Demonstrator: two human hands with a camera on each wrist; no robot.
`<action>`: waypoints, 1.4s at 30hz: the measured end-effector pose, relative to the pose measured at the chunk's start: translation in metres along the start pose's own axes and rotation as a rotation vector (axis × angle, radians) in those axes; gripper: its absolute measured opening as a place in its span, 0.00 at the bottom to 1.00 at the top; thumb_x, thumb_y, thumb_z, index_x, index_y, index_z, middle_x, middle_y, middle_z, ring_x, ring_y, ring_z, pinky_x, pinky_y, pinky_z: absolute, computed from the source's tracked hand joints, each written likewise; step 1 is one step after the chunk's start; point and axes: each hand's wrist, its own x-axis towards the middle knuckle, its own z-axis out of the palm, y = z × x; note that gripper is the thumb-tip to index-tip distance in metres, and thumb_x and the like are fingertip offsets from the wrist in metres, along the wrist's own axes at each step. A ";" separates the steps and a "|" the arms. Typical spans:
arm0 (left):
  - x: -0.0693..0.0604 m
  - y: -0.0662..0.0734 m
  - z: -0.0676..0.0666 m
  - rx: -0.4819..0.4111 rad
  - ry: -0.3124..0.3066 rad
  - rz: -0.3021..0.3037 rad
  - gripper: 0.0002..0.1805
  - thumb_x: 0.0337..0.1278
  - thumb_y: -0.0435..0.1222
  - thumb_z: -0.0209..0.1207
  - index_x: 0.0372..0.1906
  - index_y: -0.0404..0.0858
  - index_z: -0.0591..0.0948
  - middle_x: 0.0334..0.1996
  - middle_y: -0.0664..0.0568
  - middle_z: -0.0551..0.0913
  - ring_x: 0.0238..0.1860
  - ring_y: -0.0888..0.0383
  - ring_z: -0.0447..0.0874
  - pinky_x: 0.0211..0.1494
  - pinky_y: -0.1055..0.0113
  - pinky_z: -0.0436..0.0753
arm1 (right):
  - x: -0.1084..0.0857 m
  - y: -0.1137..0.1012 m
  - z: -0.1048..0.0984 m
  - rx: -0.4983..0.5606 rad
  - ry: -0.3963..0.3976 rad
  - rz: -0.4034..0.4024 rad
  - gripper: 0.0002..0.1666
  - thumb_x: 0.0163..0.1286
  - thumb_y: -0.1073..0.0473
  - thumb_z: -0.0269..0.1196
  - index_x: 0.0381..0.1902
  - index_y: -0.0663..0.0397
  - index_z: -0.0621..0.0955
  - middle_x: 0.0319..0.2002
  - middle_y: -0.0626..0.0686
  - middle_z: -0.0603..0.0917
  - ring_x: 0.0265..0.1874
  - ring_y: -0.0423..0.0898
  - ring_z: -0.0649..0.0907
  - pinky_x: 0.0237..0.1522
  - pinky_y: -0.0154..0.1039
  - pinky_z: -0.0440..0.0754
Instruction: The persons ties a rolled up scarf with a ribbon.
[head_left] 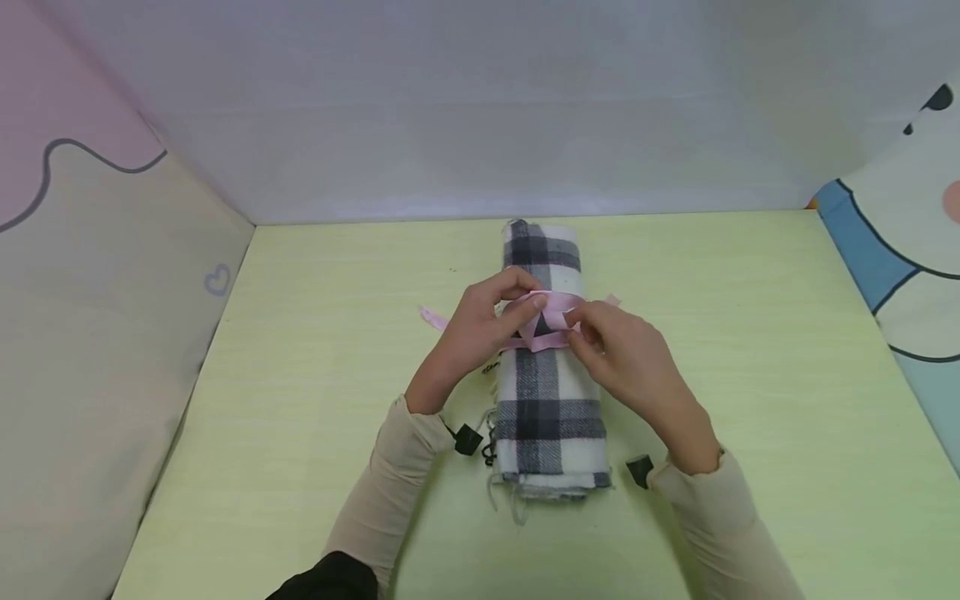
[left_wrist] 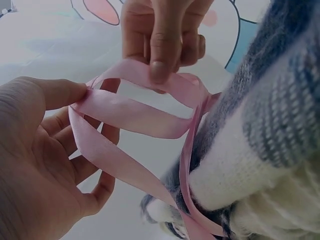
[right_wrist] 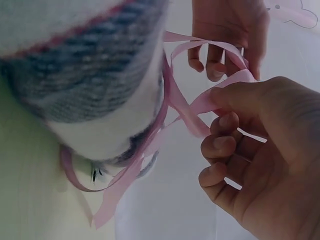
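A rolled plaid scarf (head_left: 547, 417) in white, grey and black lies lengthwise on the table, with fringe showing along its left side and near end. Around its middle runs a pink ribbon (head_left: 551, 340), looped above the roll. My left hand (head_left: 483, 321) pinches a loop of the ribbon (left_wrist: 125, 112) between thumb and fingers on the left. From the right, my right hand (head_left: 626, 346) pinches another part of the ribbon (right_wrist: 202, 102) between thumb and index finger. One ribbon tail sticks out to the left of the roll, and a bit of ribbon shows beyond the right hand.
The pale yellow-green table (head_left: 750, 375) extends on both sides of the roll. A white wall (head_left: 480, 158) stands behind it, with printed panels at left and right. Small black devices (head_left: 468, 439) hang at the sleeve cuffs.
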 end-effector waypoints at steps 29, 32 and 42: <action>-0.001 -0.007 -0.001 0.065 0.010 -0.026 0.07 0.77 0.44 0.59 0.50 0.48 0.82 0.49 0.56 0.89 0.59 0.61 0.85 0.56 0.58 0.85 | -0.013 0.016 -0.014 0.810 -0.312 0.304 0.13 0.84 0.52 0.56 0.52 0.56 0.79 0.22 0.46 0.64 0.22 0.52 0.64 0.31 0.45 0.66; -0.002 -0.007 -0.002 0.065 0.009 -0.024 0.06 0.78 0.44 0.58 0.50 0.49 0.82 0.48 0.57 0.89 0.58 0.62 0.85 0.56 0.59 0.85 | -0.016 0.015 -0.014 0.693 -0.253 0.298 0.14 0.82 0.51 0.58 0.57 0.52 0.80 0.24 0.47 0.68 0.24 0.51 0.68 0.31 0.42 0.70; -0.002 -0.004 -0.003 0.074 0.018 -0.033 0.06 0.77 0.42 0.59 0.49 0.47 0.82 0.47 0.56 0.89 0.58 0.60 0.86 0.60 0.54 0.83 | -0.025 0.015 0.007 0.432 -0.194 0.096 0.15 0.76 0.62 0.65 0.58 0.49 0.77 0.30 0.48 0.79 0.23 0.39 0.75 0.27 0.34 0.73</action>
